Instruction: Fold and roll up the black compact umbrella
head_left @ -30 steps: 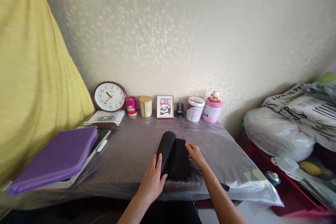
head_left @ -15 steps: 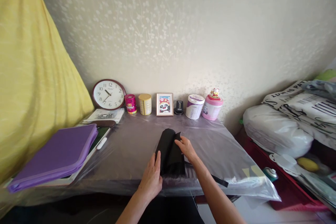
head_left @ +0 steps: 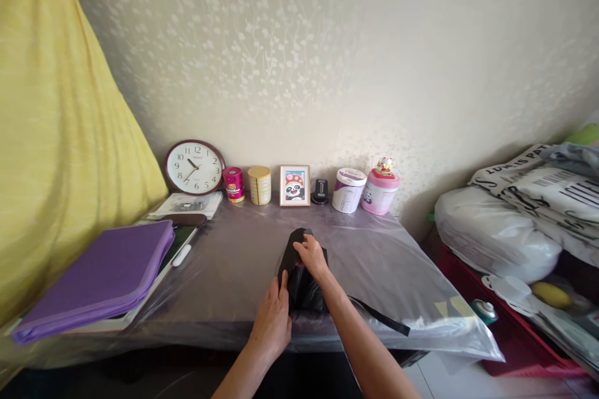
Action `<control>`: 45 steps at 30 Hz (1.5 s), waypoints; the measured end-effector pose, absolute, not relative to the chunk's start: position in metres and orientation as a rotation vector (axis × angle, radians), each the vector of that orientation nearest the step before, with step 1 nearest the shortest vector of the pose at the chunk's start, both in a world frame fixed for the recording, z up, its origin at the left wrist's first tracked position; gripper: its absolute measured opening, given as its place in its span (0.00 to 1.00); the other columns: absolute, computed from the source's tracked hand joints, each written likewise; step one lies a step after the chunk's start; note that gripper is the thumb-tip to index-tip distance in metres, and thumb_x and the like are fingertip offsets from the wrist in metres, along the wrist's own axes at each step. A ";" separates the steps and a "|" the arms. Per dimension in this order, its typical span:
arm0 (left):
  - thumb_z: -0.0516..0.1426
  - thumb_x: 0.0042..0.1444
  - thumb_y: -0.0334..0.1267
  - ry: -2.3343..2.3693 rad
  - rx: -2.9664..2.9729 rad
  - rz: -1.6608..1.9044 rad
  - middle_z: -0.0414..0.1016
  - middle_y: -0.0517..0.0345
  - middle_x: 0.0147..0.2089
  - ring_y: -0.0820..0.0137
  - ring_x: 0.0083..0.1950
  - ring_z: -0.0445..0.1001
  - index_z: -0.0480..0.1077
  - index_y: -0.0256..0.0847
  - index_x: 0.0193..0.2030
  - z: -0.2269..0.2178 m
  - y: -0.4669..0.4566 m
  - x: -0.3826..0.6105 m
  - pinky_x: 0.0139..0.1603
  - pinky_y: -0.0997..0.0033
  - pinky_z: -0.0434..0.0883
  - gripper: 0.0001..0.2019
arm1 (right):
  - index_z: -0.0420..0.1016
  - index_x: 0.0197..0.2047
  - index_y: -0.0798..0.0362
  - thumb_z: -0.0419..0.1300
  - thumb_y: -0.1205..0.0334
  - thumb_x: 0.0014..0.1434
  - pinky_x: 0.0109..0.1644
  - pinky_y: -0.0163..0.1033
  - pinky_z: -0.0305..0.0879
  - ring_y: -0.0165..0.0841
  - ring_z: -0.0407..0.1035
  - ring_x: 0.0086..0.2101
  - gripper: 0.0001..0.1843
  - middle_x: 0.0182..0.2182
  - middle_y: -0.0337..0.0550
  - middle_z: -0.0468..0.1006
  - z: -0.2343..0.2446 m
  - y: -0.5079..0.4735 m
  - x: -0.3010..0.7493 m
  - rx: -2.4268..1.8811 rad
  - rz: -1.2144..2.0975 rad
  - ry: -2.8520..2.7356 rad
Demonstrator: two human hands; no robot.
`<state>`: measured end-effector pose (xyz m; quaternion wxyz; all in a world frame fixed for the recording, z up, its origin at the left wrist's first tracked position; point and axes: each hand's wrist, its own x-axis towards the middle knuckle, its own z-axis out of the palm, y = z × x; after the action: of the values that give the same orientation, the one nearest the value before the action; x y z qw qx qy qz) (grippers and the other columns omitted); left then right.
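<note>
While the left hand (head_left: 270, 319) is bracing: fingers are lying nearly straight along the left of the black bundle (head_left: 304, 294), not closing round it, probably steadying it.
Right hand (head_left: 312, 255): thumb and fingers are pinching its upper edge, likely controlling the fold.
Bundle spot: sitting near the front of the table (head_left: 234, 274), strap (head_left: 384, 318) lying right.
Clock (head_left: 195, 167), picture frame (head_left: 294, 186): standing along the wall (head_left: 299, 75), presumably out of the way.

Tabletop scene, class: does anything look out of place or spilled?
The round clock, back left, looks odd, standing rather than hung; a black strap trails loose right of the black bundle. No spill shows.
</note>
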<state>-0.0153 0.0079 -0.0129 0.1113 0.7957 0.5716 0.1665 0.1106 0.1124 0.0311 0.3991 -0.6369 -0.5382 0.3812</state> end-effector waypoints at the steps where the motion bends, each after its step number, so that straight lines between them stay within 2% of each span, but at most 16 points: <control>1: 0.49 0.41 0.22 1.677 2.345 0.502 0.47 0.37 0.66 0.57 0.66 0.52 0.40 0.30 0.65 -0.014 0.008 -0.016 0.62 0.61 0.57 0.42 | 0.57 0.57 0.59 0.52 0.62 0.57 0.19 0.31 0.66 0.26 0.68 0.17 0.25 0.32 0.43 0.77 0.030 0.113 0.108 -1.626 0.956 -1.380; 5: 0.48 0.40 0.21 1.658 2.389 0.550 0.49 0.39 0.65 0.58 0.65 0.53 0.41 0.32 0.65 -0.017 0.009 -0.017 0.62 0.60 0.58 0.41 | 0.58 0.56 0.60 0.52 0.63 0.58 0.25 0.33 0.68 0.28 0.71 0.21 0.23 0.33 0.44 0.78 0.029 0.114 0.102 -1.706 0.870 -1.472; 8: 0.48 0.40 0.21 1.658 2.379 0.533 0.50 0.39 0.65 0.58 0.65 0.54 0.43 0.32 0.65 -0.020 0.011 -0.017 0.62 0.59 0.58 0.40 | 0.61 0.53 0.59 0.53 0.64 0.57 0.32 0.35 0.67 0.33 0.74 0.29 0.20 0.32 0.46 0.78 0.033 0.113 0.099 -1.789 0.764 -1.556; 12: 0.47 0.43 0.21 1.660 2.324 0.485 0.48 0.35 0.66 0.57 0.67 0.50 0.43 0.27 0.64 -0.020 0.012 -0.018 0.63 0.58 0.56 0.37 | 0.64 0.48 0.61 0.53 0.65 0.57 0.40 0.38 0.63 0.38 0.73 0.39 0.16 0.31 0.50 0.79 0.040 0.109 0.093 -1.871 0.635 -1.679; 15: 0.47 0.46 0.22 1.639 2.249 0.580 0.48 0.35 0.66 0.59 0.66 0.51 0.32 0.28 0.66 -0.016 0.010 -0.020 0.63 0.60 0.56 0.40 | 0.65 0.47 0.61 0.52 0.64 0.58 0.41 0.37 0.62 0.39 0.73 0.41 0.15 0.33 0.53 0.79 0.042 0.104 0.088 -1.884 0.589 -1.766; 17: 0.46 0.47 0.22 1.606 2.198 0.694 0.44 0.39 0.68 0.62 0.67 0.50 0.22 0.34 0.66 -0.011 0.008 -0.022 0.62 0.61 0.58 0.43 | 0.66 0.46 0.61 0.50 0.63 0.59 0.41 0.38 0.62 0.40 0.73 0.42 0.14 0.35 0.55 0.79 0.041 0.101 0.084 -1.875 0.559 -1.825; 19: 0.46 0.49 0.22 1.587 2.163 0.740 0.42 0.43 0.69 0.63 0.67 0.50 0.18 0.40 0.65 -0.006 0.005 -0.023 0.61 0.62 0.60 0.44 | 0.68 0.45 0.60 0.49 0.63 0.60 0.41 0.39 0.62 0.41 0.73 0.42 0.13 0.37 0.56 0.79 0.040 0.097 0.081 -1.861 0.530 -1.877; 22: 0.46 0.50 0.23 1.602 2.167 0.658 0.49 0.45 0.66 0.62 0.63 0.58 0.21 0.45 0.66 0.001 0.002 -0.024 0.56 0.62 0.64 0.43 | 0.70 0.43 0.57 0.49 0.63 0.60 0.41 0.38 0.62 0.39 0.73 0.41 0.13 0.36 0.53 0.79 0.040 0.093 0.079 -1.819 0.520 -1.928; 26: 0.46 0.52 0.23 1.664 2.231 0.566 0.56 0.43 0.61 0.62 0.59 0.63 0.32 0.39 0.67 0.000 0.001 -0.023 0.55 0.62 0.65 0.38 | 0.71 0.43 0.51 0.48 0.65 0.61 0.40 0.32 0.63 0.30 0.74 0.38 0.12 0.31 0.39 0.81 0.040 0.086 0.086 -1.648 0.580 -1.994; 28: 0.45 0.52 0.24 1.701 2.254 0.540 0.58 0.43 0.59 0.62 0.58 0.63 0.37 0.36 0.66 -0.005 0.002 -0.022 0.54 0.63 0.65 0.35 | 0.72 0.44 0.49 0.48 0.65 0.61 0.41 0.31 0.63 0.29 0.73 0.37 0.13 0.31 0.36 0.81 0.037 0.081 0.092 -1.490 0.558 -2.012; 32: 0.45 0.52 0.23 1.747 2.282 0.525 0.59 0.41 0.59 0.62 0.59 0.62 0.41 0.30 0.65 -0.013 0.002 -0.020 0.57 0.64 0.62 0.32 | 0.74 0.42 0.49 0.49 0.64 0.62 0.48 0.36 0.62 0.31 0.70 0.41 0.13 0.38 0.40 0.79 0.025 0.072 0.104 -1.241 0.283 -1.990; 37: 0.44 0.51 0.22 1.794 2.280 0.444 0.58 0.39 0.62 0.63 0.61 0.61 0.43 0.26 0.64 -0.015 0.002 -0.018 0.59 0.65 0.60 0.32 | 0.75 0.43 0.51 0.51 0.64 0.61 0.59 0.44 0.53 0.35 0.62 0.54 0.13 0.46 0.44 0.76 0.006 0.087 0.115 -1.218 0.107 -1.974; 42: 0.44 0.50 0.23 1.807 2.280 0.395 0.55 0.40 0.64 0.64 0.63 0.58 0.42 0.25 0.65 -0.017 0.004 -0.017 0.61 0.66 0.58 0.33 | 0.73 0.47 0.49 0.47 0.63 0.63 0.61 0.48 0.47 0.34 0.60 0.56 0.16 0.50 0.43 0.74 -0.004 0.130 0.125 -1.359 0.110 -1.991; 45: 0.44 0.50 0.23 1.817 2.268 0.386 0.55 0.41 0.64 0.64 0.63 0.58 0.42 0.26 0.65 -0.018 0.004 -0.016 0.61 0.66 0.58 0.33 | 0.73 0.48 0.49 0.46 0.61 0.63 0.60 0.45 0.50 0.33 0.60 0.56 0.17 0.50 0.43 0.74 -0.007 0.156 0.132 -1.444 0.132 -1.988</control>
<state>-0.0164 0.0041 -0.0184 0.1049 0.7694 0.6163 0.1308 0.1318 0.1562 -0.0069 0.3339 -0.5531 -0.7616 0.0507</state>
